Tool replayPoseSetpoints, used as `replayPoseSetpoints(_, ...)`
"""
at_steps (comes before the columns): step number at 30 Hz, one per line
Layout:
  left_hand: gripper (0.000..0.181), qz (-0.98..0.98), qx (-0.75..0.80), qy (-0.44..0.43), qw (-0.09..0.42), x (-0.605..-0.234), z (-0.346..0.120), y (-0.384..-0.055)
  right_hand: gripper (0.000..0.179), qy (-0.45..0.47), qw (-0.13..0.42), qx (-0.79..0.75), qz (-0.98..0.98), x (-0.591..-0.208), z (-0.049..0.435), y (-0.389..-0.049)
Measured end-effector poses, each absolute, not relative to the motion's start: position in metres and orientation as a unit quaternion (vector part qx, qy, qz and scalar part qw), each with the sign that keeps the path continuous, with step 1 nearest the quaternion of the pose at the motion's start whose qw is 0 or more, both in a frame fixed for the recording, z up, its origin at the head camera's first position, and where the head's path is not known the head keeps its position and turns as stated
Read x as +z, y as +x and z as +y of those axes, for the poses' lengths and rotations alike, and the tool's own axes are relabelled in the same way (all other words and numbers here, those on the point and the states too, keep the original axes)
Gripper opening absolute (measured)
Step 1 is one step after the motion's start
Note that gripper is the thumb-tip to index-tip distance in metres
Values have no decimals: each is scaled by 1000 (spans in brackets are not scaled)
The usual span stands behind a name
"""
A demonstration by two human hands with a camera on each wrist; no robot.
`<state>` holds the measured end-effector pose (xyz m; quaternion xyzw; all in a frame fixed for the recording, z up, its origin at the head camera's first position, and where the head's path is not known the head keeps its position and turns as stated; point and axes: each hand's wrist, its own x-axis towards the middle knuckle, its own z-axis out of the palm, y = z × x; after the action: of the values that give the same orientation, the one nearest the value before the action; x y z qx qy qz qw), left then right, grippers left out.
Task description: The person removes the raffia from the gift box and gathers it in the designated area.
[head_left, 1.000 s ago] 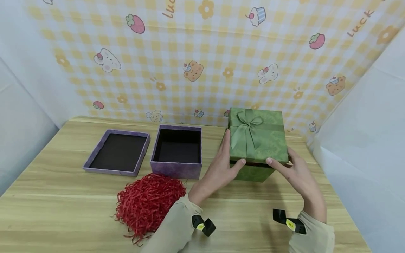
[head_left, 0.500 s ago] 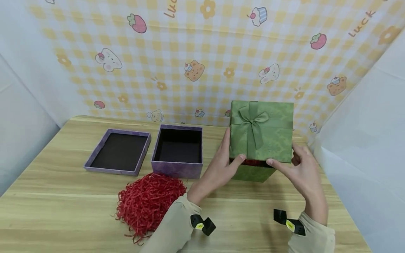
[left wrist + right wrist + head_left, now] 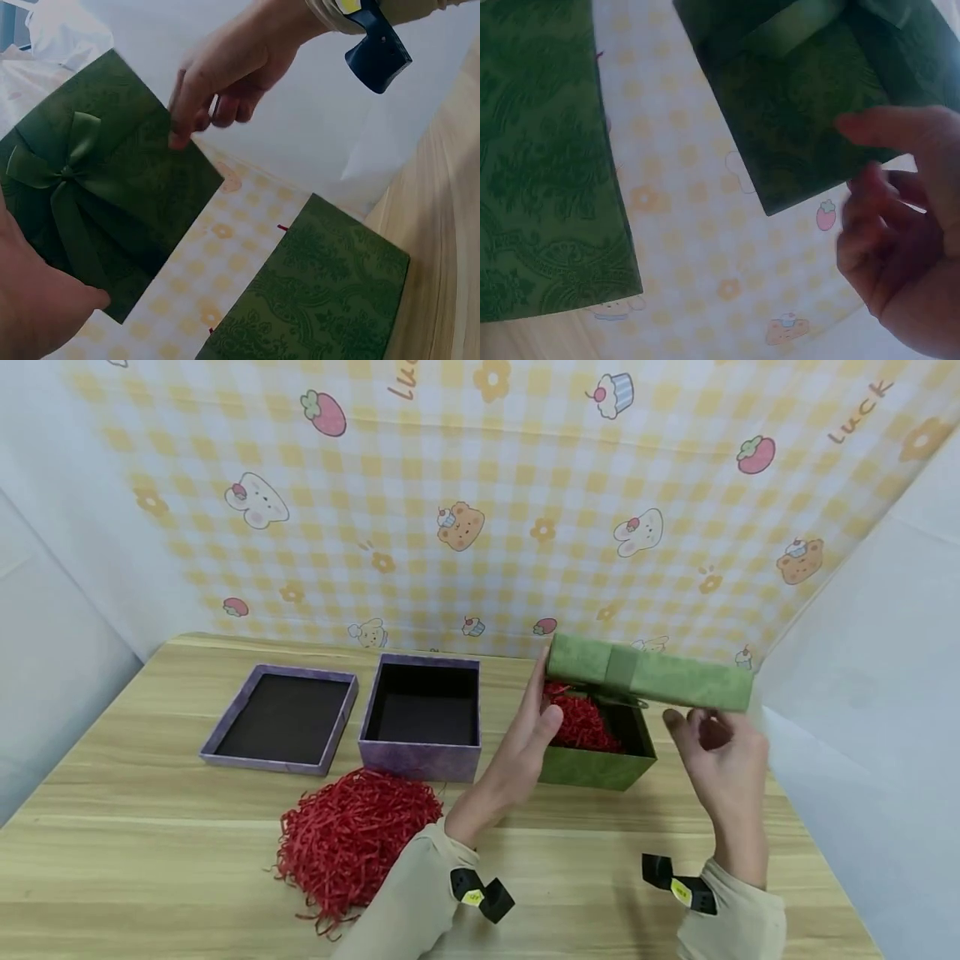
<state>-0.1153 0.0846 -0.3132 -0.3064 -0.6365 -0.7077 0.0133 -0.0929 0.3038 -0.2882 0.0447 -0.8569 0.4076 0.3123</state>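
Yellow-checked backdrop (image 3: 360,468) hung behind bench (image 3: 555,877) | head: left grip (image 3: 517,747) and right grip (image 3: 727,768) pinched opposite ends of green lid (image 3: 675,682), tilted above its open box (image 3: 596,770) | left wrist: ribbon bow (image 3: 64,172) near left grip risked snagging | right wrist: corner hold looked slight, risking a slip

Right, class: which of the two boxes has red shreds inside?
The green box on the right holds red shreds; the purple box shows only its black interior.

The green gift-box lid (image 3: 142,184) looks like matt, patterned card, its ribbon bow (image 3: 66,172) satiny cloth; the shredded paper (image 3: 358,835) is crinkly, the purple box (image 3: 420,762) has matt lining (image 3: 424,714), the wood-grained table (image 3: 187,852) looks smooth.
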Motion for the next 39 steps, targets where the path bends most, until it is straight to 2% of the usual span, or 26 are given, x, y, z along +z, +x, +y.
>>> replayPoseSetpoints(1,72,-627,-717,-304,10,-312,85,-115,4,50,296,452,-840,-287,304,-92)
replayPoseSetpoints(4,71,-606,-739,-293,11,-310,85,-114,24,99,247,584,-767,-282,304,-91)
replayPoseSetpoints(7,69,-587,-753,-298,21,-310,86,-114,36,180,194,691,-673,-279,306,-91)
replayPoseSetpoints(10,72,-582,-754,-304,24,-310,85,-116,49,239,148,726,-627,-278,308,-92)
replayPoseSetpoints(15,71,-588,-756,-288,24,-309,83,-118,70,255,100,714,-644,-275,310,-88)
replayPoseSetpoints(18,69,-616,-744,-259,12,-307,81,-118,66,237,79,704,-665,-272,311,-84)
replayPoseSetpoints(21,74,-645,-725,-242,-11,-305,82,-116,61,183,76,667,-718,-267,312,-79)
replayPoseSetpoints(26,80,-644,-722,-251,-35,-291,80,-106,84,87,36,543,-835,-261,312,-75)
replayPoseSetpoints(30,83,-627,-732,-264,-37,-286,75,-99,91,92,-10,544,-834,-265,310,-75)
replayPoseSetpoints(34,81,-584,-753,-302,-31,-299,75,-104,81,127,-28,640,-757,-275,315,-74)
replayPoseSetpoints(39,64,-567,-756,-326,-25,-325,83,-117,68,189,-32,735,-650,-285,332,-74)
